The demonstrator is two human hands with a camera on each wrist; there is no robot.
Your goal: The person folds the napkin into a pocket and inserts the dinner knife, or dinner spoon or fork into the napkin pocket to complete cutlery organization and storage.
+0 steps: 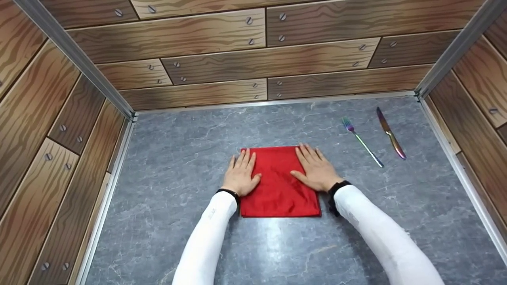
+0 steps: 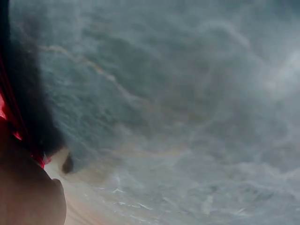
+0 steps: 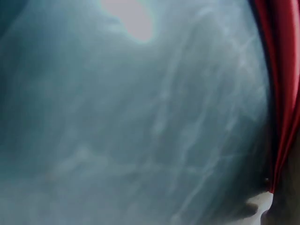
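Observation:
A red cloth, folded into a near-square, lies flat on the grey marbled table. My left hand rests on its left edge with fingers straight and thumb pointing inward. On the cloth's right edge lies my right hand, palm down, fingers spread and straight. Small wrinkles show in the cloth between the hands and toward its near edge. In the right wrist view, stacked layers of the red cloth show at the side. Only a sliver of red cloth appears in the left wrist view.
An iridescent fork lies right of the cloth, tines pointing away. Farther right is a table knife with a similar sheen. Wood-patterned panels wall the grey table at the back and both sides.

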